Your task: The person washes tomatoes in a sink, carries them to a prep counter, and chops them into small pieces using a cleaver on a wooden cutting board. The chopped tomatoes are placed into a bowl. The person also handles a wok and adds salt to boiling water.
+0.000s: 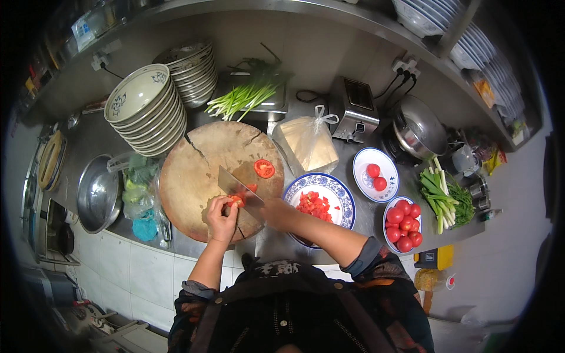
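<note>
On a round, cracked wooden chopping board (pixel 190 167), my left hand (pixel 222 220) presses its fingertips on a piece of cut tomato (pixel 236 201). My right hand (pixel 278 215), slightly blurred, grips a cleaver (pixel 236 184), whose broad blade stands beside the left fingers, with more red tomato against it. A tomato slice (pixel 264 168) lies flat on the board's right part. Just right of the board, a blue-rimmed plate (pixel 348 194) holds diced tomato (pixel 314 205), partly hidden under my right forearm. The cleaver's handle is hidden in my hand.
Stacked bowls (pixel 145 106), a metal basin (pixel 99 194) and bagged vegetables (pixel 139 189) stand left. Behind are spring onions (pixel 242 99), a bagged block of pale sheets (pixel 306 143) and a toaster (pixel 355 108). Whole tomatoes (pixel 402 225) fill a bowl at right, near a bowl with two tomatoes (pixel 376 176) and green onions (pixel 439 194).
</note>
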A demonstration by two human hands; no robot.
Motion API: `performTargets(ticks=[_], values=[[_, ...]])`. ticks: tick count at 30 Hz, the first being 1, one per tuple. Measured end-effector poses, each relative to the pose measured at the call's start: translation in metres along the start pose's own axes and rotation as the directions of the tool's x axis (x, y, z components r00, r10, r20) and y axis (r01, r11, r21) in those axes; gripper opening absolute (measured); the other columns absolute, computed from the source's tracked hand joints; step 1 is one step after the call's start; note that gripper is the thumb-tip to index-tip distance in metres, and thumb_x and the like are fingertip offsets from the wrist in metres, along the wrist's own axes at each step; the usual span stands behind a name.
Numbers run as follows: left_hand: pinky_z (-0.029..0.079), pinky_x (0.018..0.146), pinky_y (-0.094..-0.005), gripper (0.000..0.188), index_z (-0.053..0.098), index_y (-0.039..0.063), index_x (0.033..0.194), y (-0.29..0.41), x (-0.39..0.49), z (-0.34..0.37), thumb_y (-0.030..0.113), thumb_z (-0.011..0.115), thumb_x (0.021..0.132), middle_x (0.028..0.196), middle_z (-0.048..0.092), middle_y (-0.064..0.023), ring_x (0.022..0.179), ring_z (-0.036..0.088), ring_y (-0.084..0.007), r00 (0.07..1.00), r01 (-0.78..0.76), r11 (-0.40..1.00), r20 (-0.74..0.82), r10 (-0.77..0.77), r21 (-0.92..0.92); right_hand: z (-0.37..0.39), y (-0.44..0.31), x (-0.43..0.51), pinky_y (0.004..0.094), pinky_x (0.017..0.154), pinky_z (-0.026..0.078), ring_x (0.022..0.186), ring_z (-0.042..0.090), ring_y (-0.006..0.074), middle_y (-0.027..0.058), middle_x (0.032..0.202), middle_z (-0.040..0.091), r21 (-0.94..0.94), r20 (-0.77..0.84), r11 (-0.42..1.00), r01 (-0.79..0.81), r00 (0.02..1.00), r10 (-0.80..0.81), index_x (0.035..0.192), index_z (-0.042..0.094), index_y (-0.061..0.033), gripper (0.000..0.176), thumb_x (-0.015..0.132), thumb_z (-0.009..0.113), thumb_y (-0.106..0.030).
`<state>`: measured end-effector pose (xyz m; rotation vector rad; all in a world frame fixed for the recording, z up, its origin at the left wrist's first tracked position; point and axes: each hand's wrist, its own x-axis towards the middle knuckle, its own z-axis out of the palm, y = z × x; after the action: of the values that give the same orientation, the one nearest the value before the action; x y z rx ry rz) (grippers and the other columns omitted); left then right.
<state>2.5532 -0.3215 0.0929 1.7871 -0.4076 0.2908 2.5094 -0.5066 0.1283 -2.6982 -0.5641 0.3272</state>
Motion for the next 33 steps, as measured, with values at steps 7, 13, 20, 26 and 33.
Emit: performTargets(ticks=[7,13,20,26,33], values=[[0.048,0.071,-0.0354,0.019,0.063,0.002,0.091,0.004,-0.007,-0.017,-0.006,0.061,0.073,0.087,0.058,-0.0121,0.080,0.056,-0.0297,0.938,-0.345,0.874,0.142,0.315,0.341,-0.021,-0.007,-0.015,0.0478,0.071,0.047,0.080,0.061,0.0403,0.0254,0.080,0.060,-0.006,0.049,1.000,0.016,0.999,-0.016,0.082,0.060,0.0031,0.017,0.083,0.050,-0.011],[0.048,0.072,-0.0362,0.019,0.063,0.002,0.087,-0.010,-0.010,-0.021,-0.008,0.062,0.071,0.089,0.060,-0.0131,0.082,0.058,-0.0308,0.910,-0.406,0.867,0.210,0.357,0.290,-0.050,-0.028,-0.038,0.0464,0.070,0.050,0.082,0.063,0.0396,0.0255,0.083,0.062,0.213,0.079,0.915,-0.343,0.939,0.333,0.107,0.046,0.0088,0.027,0.082,0.046,-0.001],[0.049,0.071,-0.0361,0.019,0.062,0.003,0.084,-0.009,-0.007,-0.018,-0.009,0.063,0.070,0.089,0.060,-0.0117,0.082,0.059,-0.0301,0.918,-0.383,0.885,0.219,0.331,0.265,-0.048,-0.035,-0.028,0.0466,0.068,0.051,0.082,0.064,0.0397,0.0261,0.084,0.063,0.153,0.081,0.931,-0.330,0.944,0.321,0.107,0.042,0.0085,0.027,0.083,0.045,-0.001],[0.049,0.070,-0.0361,0.018,0.062,0.003,0.084,-0.012,-0.009,-0.018,-0.008,0.063,0.070,0.089,0.060,-0.0115,0.082,0.059,-0.0298,0.916,-0.397,0.871,0.191,0.354,0.289,-0.056,-0.038,-0.038,0.0480,0.070,0.049,0.081,0.063,0.0408,0.0260,0.084,0.063,0.154,0.111,0.939,-0.306,0.950,0.291,0.106,0.041,0.0071,0.026,0.088,0.045,-0.011],[0.050,0.070,-0.0355,0.018,0.062,0.003,0.084,-0.014,-0.010,-0.019,-0.009,0.062,0.070,0.089,0.061,-0.0118,0.082,0.059,-0.0298,0.913,-0.391,0.875,0.241,0.330,0.286,-0.044,-0.035,-0.027,0.0492,0.071,0.048,0.082,0.062,0.0415,0.0261,0.084,0.062,0.155,0.146,0.940,-0.305,0.948,0.283,0.107,0.041,0.0066,0.027,0.091,0.045,-0.014]])
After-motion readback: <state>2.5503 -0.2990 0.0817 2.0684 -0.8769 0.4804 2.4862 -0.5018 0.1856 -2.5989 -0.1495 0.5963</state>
